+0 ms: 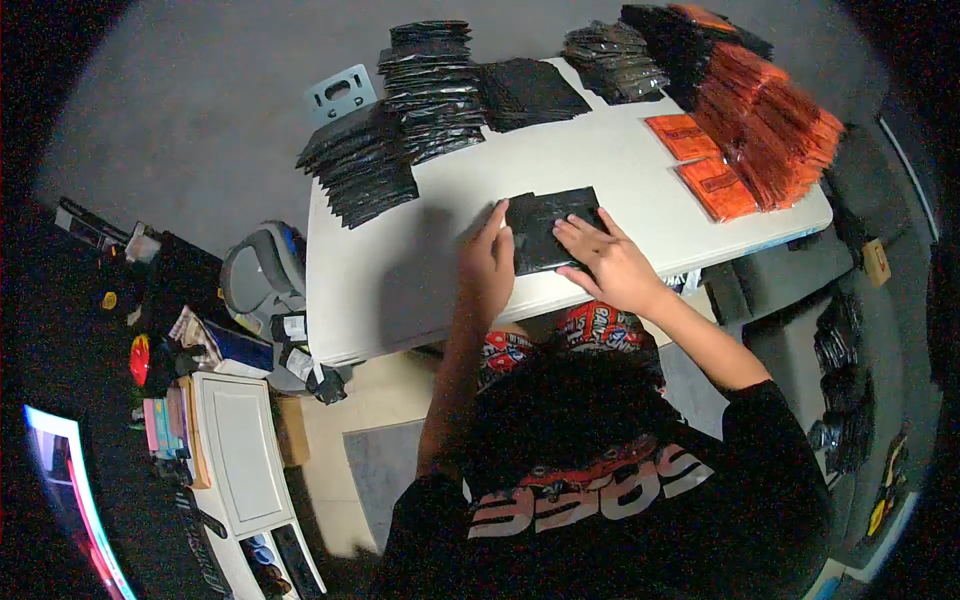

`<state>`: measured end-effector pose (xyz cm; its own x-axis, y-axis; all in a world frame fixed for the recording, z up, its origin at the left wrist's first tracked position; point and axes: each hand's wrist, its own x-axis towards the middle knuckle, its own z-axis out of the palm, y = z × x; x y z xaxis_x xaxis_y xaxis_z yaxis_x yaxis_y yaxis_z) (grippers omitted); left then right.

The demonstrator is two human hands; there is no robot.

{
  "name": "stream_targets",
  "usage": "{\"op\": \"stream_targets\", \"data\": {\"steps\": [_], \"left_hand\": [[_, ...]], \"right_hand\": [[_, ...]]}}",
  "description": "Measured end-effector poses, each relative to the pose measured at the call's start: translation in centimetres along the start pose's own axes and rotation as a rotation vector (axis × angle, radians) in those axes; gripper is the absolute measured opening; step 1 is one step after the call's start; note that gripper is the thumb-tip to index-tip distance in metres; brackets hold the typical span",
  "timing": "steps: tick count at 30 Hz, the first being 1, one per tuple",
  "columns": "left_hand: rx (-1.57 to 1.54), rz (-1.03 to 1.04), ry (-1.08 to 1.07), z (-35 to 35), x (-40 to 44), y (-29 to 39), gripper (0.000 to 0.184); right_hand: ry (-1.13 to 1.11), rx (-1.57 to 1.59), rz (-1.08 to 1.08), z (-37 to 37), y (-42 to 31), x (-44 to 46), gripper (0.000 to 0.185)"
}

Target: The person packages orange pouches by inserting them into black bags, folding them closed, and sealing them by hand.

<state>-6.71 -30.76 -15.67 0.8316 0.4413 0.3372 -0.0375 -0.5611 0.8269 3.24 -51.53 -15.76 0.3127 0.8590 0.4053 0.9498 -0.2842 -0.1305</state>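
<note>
A flat, glossy black plastic packet [545, 225] lies on the white table [400, 285] close to its near edge. My left hand [487, 265] stands on its side against the packet's left edge, fingers stretched out. Across the right part of the packet, my right hand [612, 262] rests palm down with its fingers spread and the thumb by the near edge. Both hands are open. Whether one packet or several lie under them, I cannot tell.
Stacks of black packets [430, 90] line the table's far left and far side. Fanned orange packets [765, 120] fill the right end. A grey chair [262, 275] and a white cabinet [238, 450] stand to the left, a grey sofa [790, 275] to the right.
</note>
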Motion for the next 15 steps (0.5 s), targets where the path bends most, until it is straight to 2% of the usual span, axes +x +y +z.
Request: {"op": "stream_targets", "data": {"steps": [1, 3, 5, 8, 10, 11, 13, 15], "left_hand": [[-0.001, 0.002, 0.010, -0.4, -0.6, -0.3, 0.037], [0.063, 0.185, 0.148, -1.0, -2.1, -1.0, 0.037], [0.087, 0.167, 0.129, -1.9, -3.3, -1.2, 0.038], [0.032, 0.167, 0.144, -3.3, -4.6, -0.7, 0.038], [-0.047, 0.178, 0.177, -3.8, -4.7, 0.0, 0.039], [-0.106, 0.236, 0.230, -4.1, -4.2, 0.6, 0.039], [-0.166, 0.302, 0.286, -5.0, -3.4, 3.1, 0.040], [-0.055, 0.108, 0.213, -5.7, -2.8, 6.0, 0.043]], "right_hand": [[0.061, -0.008, -0.016, -0.1, 0.0, 0.2, 0.043], [0.045, -0.059, -0.088, 0.3, 0.5, 0.2, 0.036], [0.029, -0.110, -0.160, 0.5, 0.7, 0.4, 0.030], [0.144, -0.032, -0.156, -3.1, -0.2, 3.0, 0.024], [0.082, 0.192, 0.123, -6.1, -0.2, 5.3, 0.028], [0.140, 0.265, 0.129, -7.4, -0.1, 6.6, 0.027], [0.000, 0.239, 0.187, -9.3, 1.5, 9.3, 0.032], [-0.058, 0.242, 0.200, -8.6, 3.5, 11.1, 0.035]]}}
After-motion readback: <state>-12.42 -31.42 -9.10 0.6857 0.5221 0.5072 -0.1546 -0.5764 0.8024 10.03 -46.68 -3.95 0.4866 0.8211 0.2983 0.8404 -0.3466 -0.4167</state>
